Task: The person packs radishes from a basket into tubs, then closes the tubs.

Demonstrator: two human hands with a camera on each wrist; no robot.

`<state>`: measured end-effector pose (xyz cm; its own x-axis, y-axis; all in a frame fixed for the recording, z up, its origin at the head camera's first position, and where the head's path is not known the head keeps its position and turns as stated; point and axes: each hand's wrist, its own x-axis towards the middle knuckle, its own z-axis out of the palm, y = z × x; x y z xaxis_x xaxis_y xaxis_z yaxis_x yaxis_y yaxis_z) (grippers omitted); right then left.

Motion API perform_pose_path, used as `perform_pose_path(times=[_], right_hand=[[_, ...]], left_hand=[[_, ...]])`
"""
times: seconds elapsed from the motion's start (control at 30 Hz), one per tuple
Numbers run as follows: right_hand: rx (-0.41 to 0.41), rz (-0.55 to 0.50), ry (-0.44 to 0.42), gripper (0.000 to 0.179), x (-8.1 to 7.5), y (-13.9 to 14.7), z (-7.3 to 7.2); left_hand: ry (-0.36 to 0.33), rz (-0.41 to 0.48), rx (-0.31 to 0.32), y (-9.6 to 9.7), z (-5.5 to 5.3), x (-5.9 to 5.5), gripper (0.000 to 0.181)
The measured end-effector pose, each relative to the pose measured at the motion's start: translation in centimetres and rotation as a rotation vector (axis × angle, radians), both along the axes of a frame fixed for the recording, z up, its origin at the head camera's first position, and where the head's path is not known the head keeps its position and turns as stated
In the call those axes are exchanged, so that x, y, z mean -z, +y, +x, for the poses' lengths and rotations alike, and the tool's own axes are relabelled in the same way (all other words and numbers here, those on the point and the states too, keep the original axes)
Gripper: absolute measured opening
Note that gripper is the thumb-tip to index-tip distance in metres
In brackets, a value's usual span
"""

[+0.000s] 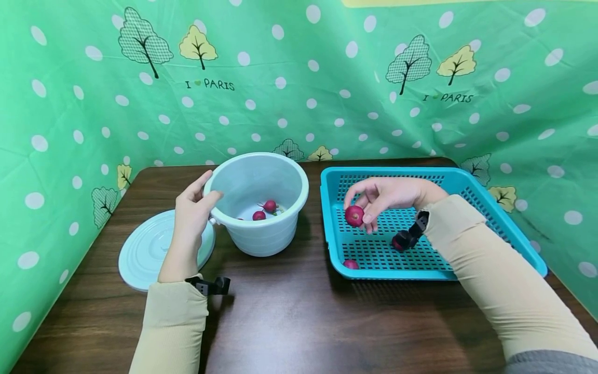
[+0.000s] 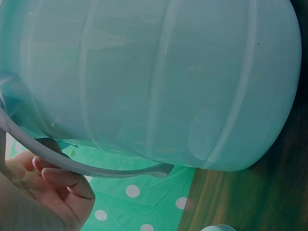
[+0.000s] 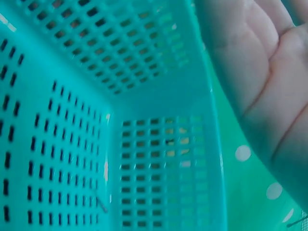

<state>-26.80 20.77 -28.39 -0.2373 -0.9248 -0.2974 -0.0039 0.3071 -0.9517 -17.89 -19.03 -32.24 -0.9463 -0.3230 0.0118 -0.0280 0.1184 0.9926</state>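
Observation:
My left hand (image 1: 188, 215) grips the left rim of a pale blue bucket (image 1: 263, 236), thumb over the edge. In the left wrist view its curled fingers are by the bucket's handle (image 2: 103, 169). Inside the bucket lie a red radish (image 1: 270, 206) with its root and a second radish (image 1: 259, 215); the near wall hides part of the inside. Over the left part of a blue slotted basket (image 1: 397, 275), my right hand (image 1: 388, 195) pinches a round radish (image 1: 354, 216) between thumb and fingers. Below, one radish (image 1: 351, 264) sits at the basket's near left corner.
A pale blue round lid (image 1: 140, 254) lies left of the bucket, partly behind my left forearm. Another radish (image 1: 397, 244) in the basket is half hidden by the right wrist camera (image 1: 411, 236). A green dotted cloth (image 1: 299, 83) hangs behind the dark wooden table (image 1: 289, 322).

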Motion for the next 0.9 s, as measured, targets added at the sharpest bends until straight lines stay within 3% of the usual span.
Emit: perform_pose_path(times=[0.17,0.5,0.9], right_hand=[[-0.007,-0.117,0.014,0.035,-0.6,-0.9,0.4],[0.035,-0.205,0.033,0.031,-1.6,-2.4,1.3],[0.227,-0.346,0.085,0.027,-2.9,-4.3,2.1]], left_hand=[[0.004,-0.001,0.003,0.0,0.1,0.0,0.056],[0.007,-0.008,-0.001,0.0,0.0,0.1,0.056],[0.018,-0.004,0.012,-0.1,0.0,0.1,0.055]])
